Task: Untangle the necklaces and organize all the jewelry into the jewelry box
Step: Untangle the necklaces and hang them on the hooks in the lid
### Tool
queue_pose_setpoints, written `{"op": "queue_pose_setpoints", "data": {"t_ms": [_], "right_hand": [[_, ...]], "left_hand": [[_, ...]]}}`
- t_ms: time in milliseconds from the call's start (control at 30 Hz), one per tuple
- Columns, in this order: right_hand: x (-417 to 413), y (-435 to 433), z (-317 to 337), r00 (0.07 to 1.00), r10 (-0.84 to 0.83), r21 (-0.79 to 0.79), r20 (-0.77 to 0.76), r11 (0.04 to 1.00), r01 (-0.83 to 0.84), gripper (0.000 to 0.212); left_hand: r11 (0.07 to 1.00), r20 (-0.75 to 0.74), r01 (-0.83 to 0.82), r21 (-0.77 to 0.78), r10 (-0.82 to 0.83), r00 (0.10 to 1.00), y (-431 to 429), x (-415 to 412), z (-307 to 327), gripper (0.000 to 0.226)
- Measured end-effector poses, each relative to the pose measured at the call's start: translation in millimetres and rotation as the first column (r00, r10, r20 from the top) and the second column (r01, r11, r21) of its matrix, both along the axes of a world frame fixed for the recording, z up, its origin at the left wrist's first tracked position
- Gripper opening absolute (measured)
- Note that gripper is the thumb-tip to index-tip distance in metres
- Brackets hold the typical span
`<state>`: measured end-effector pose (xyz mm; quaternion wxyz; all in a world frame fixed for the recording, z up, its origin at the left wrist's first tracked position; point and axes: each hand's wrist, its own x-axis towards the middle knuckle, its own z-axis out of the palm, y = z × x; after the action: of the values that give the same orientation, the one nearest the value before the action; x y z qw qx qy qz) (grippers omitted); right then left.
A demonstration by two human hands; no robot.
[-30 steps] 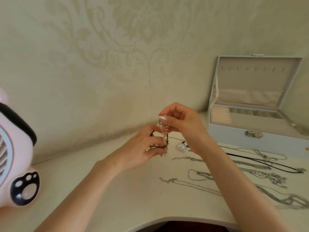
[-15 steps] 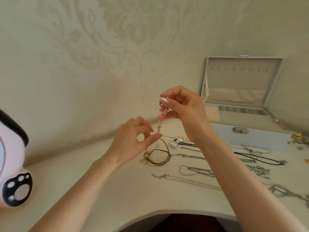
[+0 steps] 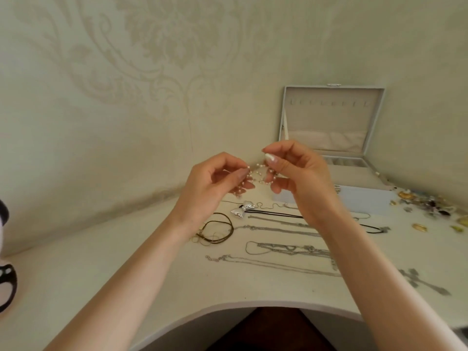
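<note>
Both grips, left hand and right hand, are pinching the pearl strand mid-frame; tugging apart too hard is likely risking a snapped thread.

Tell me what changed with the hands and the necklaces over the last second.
The brown cord came out of the hands and now lies on the table. Both hands rose: the left hand and the right hand each pinch the pearl strand, held between them. The silver chains and the open jewelry box stayed put.
</note>
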<state>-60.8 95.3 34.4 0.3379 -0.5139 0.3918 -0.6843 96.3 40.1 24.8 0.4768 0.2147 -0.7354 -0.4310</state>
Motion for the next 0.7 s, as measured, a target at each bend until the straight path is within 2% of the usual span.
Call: {"op": "queue_pose_setpoints", "data": {"t_ms": [67, 167, 267, 367, 467, 600, 700], "right_hand": [[-6, 9, -5, 0.999, 0.031, 0.056, -0.033, 0.998, -0.030, 0.009], [-13, 20, -10, 0.986, 0.047, 0.127, -0.163, 0.992, -0.026, 0.023], [-18, 27, -9, 0.957, -0.008, 0.149, -0.291, 0.987, 0.053, 0.015], [-21, 32, -6, 0.936, -0.056, 0.152, -0.348, 0.982, 0.115, 0.008], [-25, 37, -4, 0.956, -0.063, 0.170, -0.288, 0.979, 0.116, 0.007], [-33, 45, -4, 0.992, -0.068, 0.192, -0.104, 0.977, 0.087, 0.005], [-33, 50, -5, 0.997, -0.030, 0.169, -0.070, 0.985, 0.041, 0.009]], "left_hand": [[1.000, -0.021, 0.010, 0.012, -0.010, 1.000, 5, -9, 0, 0.002], [0.999, -0.037, 0.021, 0.035, -0.019, 0.999, 12, -21, -1, 0.009], [1.000, -0.007, 0.007, 0.030, -0.007, 1.000, 14, -28, -3, 0.018], [0.995, 0.028, 0.045, 0.084, -0.047, 0.998, 15, -32, -3, 0.024], [0.958, -0.007, 0.176, 0.229, -0.179, 0.984, 22, -36, -1, 0.020], [0.957, 0.034, 0.163, 0.239, -0.176, 0.984, 28, -40, -2, 0.021], [0.957, 0.083, 0.160, 0.240, -0.185, 0.979, 30, -42, -5, 0.020]]}}
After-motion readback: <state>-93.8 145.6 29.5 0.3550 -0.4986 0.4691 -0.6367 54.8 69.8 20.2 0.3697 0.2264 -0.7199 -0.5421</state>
